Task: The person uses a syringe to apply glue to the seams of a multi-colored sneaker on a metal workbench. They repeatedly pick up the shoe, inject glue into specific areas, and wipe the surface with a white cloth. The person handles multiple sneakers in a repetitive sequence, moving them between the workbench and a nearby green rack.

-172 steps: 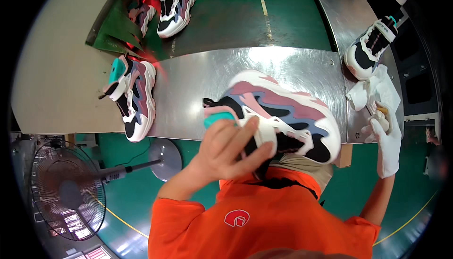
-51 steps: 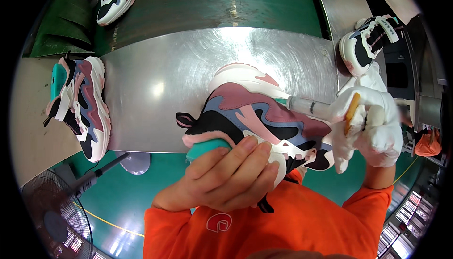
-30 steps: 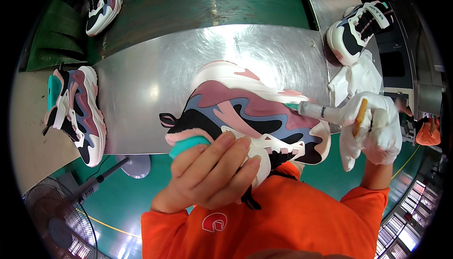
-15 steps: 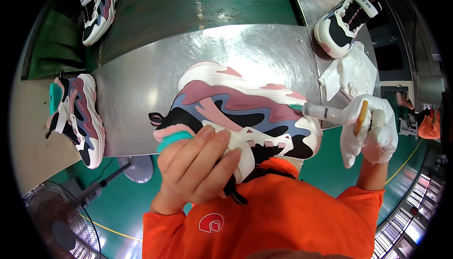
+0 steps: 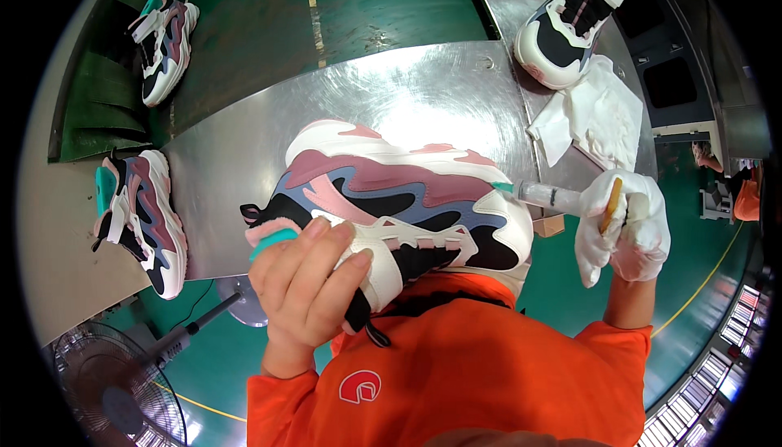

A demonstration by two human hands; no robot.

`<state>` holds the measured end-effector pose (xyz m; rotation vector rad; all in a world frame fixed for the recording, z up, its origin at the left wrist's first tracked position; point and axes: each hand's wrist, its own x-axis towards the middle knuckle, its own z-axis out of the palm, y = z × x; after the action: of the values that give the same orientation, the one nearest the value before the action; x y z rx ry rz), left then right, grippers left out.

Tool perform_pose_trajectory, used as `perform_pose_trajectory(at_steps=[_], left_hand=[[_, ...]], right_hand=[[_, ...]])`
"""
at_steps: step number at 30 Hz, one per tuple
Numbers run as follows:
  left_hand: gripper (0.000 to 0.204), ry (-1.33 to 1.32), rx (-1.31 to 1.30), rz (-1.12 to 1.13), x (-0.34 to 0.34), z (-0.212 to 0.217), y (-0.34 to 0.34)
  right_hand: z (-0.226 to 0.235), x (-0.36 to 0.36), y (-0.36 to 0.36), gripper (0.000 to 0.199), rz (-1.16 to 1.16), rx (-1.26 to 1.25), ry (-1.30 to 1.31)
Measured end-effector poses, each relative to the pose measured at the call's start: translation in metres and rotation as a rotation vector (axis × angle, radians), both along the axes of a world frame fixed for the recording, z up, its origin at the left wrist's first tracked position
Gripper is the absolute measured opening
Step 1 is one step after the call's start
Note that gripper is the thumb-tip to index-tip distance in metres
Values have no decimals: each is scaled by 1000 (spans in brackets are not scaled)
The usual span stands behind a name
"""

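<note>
Turned on its side with the sole edge away from me, a pink, blue, black and white sneaker (image 5: 383,190) lies across the front of the metal table. My bare left hand (image 5: 305,280) is closed around its ankle opening and strap. A clear syringe (image 5: 550,197) with a green tip is in my right hand (image 5: 627,227), which wears a white glove. The tip meets the seam between upper and sole near the toe. A thin yellowish stick (image 5: 611,205) also sticks out between the gloved fingers; its ends are partly hidden.
Similar sneakers stand at the left edge (image 5: 147,223), far left (image 5: 167,48) and back right (image 5: 562,32). A crumpled white cloth (image 5: 607,113) lies beside the right one. The metal table (image 5: 220,154) borders a green belt (image 5: 391,7). A fan (image 5: 118,382) stands low left.
The whole view has shifted slightly, so the sneaker and both hands appear further left. The syringe tip stays at the seam near the toe, and both grips look the same.
</note>
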<state>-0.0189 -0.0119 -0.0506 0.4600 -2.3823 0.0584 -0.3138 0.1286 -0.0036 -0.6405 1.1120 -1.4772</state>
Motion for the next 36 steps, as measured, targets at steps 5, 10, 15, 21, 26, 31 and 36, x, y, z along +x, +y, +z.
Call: perform_pose_trajectory(at_steps=[5, 10, 15, 21, 26, 31, 36], left_hand=[[25, -32, 33, 28, -5, 5, 8], [23, -51, -36, 99, -14, 1, 24], [20, -55, -63, 216, -26, -6, 53], [66, -206, -56, 253, -34, 2, 71], [68, -157, -39, 231, -42, -2, 75], [62, -66, -95, 227, -40, -13, 69], [64, -82, -62, 222, -43, -9, 74]], right_hand=[[-14, -6, 15, 51, -28, -64, -137], [-29, -16, 30, 50, -71, -130, -228], [-46, -18, 44, 50, -158, -218, -282], [-65, -12, 63, 51, -291, -278, -339], [-71, -1, 71, 46, -360, -342, -473], [-78, 12, 79, 34, -438, -389, -518], [-77, 29, 82, 29, -560, -462, -394]])
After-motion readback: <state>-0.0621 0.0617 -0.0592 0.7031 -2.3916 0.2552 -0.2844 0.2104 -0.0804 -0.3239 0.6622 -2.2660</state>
